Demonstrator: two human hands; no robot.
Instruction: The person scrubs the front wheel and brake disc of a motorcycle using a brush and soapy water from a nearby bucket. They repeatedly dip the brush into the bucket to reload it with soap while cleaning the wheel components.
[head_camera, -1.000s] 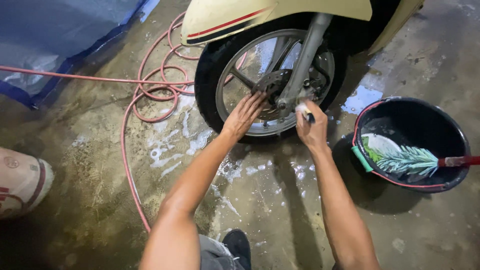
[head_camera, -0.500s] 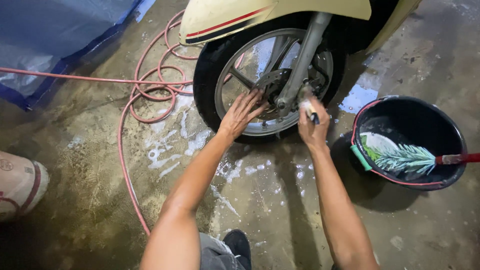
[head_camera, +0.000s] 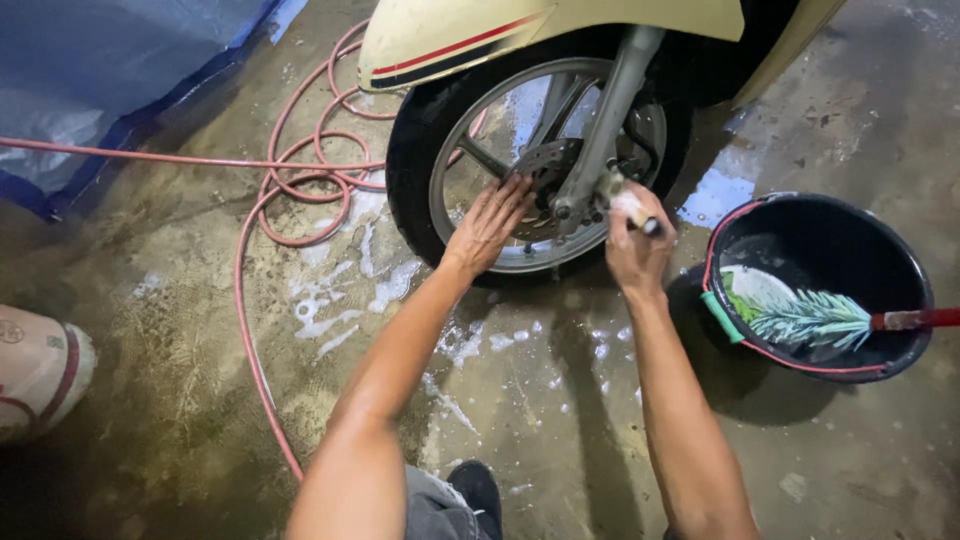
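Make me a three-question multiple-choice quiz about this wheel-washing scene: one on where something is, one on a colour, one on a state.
1. Where does the feathery brush lie?
A. In the black bucket
B. On the blue tarp
C. Under the wheel

2. What colour is the coiled hose?
A. Green
B. Pinkish red
C. Black

3. How is the left hand placed?
A. Clenched round the hose
B. Dipped in the bucket
C. Open and flat on the wheel

Answers: 1 A, the brush head rests inside the bucket. 2 B, the loops on the wet floor are pinkish red. 3 C, its fingers spread on the rim, while the right hand grips a small tool.
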